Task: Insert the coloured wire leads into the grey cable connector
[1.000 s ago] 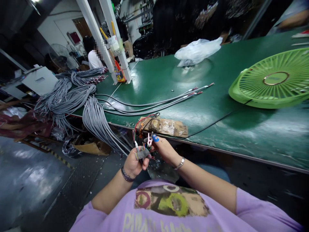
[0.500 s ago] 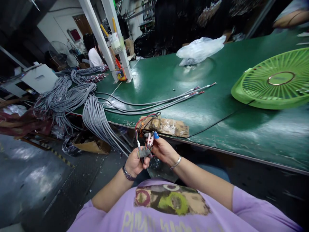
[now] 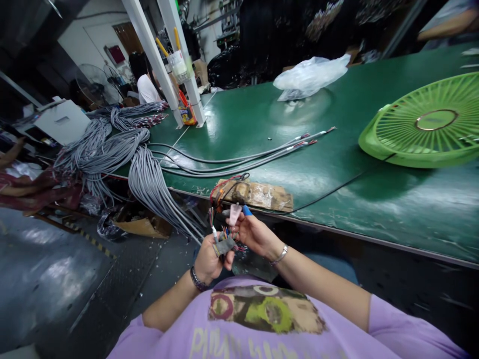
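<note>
My left hand (image 3: 209, 259) is closed on a grey cable (image 3: 215, 235), whose thin coloured wires fan out at its white-banded end. A grey wrapping (image 3: 225, 246) lies at the thumb; more loose wire ends show between the two hands. My right hand (image 3: 258, 234), with a blue cover (image 3: 247, 210) on one fingertip, pinches a small pale pink clip-like piece (image 3: 235, 214) just above those wires. Close beyond the hands, at the bench edge, is a worn wooden block (image 3: 267, 195) with red and black leads (image 3: 224, 185).
Bundles of grey cable (image 3: 149, 174) hang over the bench's left edge. Several cables (image 3: 239, 162) stretch across the green bench (image 3: 337, 199). A green fan (image 3: 426, 122) sits at right, its cord running to the block. A plastic bag (image 3: 312, 77) and white posts (image 3: 170, 75) stand farther back.
My right hand has moved slightly right, away from my left hand, and the pink piece has turned to show a broader side. The loose wires between the hands are more visible.
</note>
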Action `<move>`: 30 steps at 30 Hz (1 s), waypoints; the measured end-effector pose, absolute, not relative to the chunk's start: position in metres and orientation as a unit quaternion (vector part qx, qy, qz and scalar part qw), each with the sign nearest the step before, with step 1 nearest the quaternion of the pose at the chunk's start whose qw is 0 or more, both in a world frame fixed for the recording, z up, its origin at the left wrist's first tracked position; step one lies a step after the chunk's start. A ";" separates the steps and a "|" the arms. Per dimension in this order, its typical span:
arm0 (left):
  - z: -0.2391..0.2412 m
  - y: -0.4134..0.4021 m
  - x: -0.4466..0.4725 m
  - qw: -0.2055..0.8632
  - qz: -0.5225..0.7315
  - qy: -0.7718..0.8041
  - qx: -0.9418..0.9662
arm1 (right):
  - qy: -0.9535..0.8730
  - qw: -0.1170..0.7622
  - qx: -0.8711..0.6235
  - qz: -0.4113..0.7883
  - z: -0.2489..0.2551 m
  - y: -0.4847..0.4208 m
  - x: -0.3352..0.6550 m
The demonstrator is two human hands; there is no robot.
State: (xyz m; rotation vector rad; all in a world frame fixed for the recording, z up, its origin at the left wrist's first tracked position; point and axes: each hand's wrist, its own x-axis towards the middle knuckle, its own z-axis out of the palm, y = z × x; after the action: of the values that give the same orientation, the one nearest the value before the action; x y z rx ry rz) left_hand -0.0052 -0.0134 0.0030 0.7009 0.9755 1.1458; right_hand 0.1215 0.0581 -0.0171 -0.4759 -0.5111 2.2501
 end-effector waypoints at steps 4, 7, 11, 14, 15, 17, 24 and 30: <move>0.004 -0.013 -0.003 0.647 0.543 0.440 0.305 | -0.239 0.420 -0.217 0.848 -0.016 0.057 0.122; 0.003 -0.009 -0.002 0.646 0.550 0.438 0.298 | -0.250 0.436 -0.233 0.832 -0.016 0.057 0.119; 0.001 -0.005 -0.001 0.653 0.551 0.433 0.287 | -0.211 0.434 -0.252 0.839 -0.014 0.058 0.116; -0.001 -0.003 0.000 0.652 0.554 0.435 0.282 | -0.180 0.438 -0.264 0.840 -0.012 0.058 0.113; -0.001 -0.002 0.000 0.651 0.553 0.436 0.283 | -0.176 0.443 -0.266 0.838 -0.011 0.058 0.113; -0.002 -0.001 0.000 0.651 0.548 0.442 0.284 | -0.171 0.452 -0.267 0.834 -0.011 0.058 0.112; 0.000 -0.004 0.000 0.645 0.545 0.455 0.282 | -0.177 0.417 -0.238 0.859 -0.015 0.057 0.115; 0.005 -0.017 0.002 0.633 0.544 0.465 0.294 | -0.175 0.383 -0.206 0.883 -0.015 0.056 0.121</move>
State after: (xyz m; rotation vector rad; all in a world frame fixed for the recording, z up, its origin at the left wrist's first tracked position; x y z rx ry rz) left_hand 0.0017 -0.0173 0.0053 0.6732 1.0635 1.2451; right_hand 0.1212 0.0564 -0.0149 -0.5241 -0.4464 2.2530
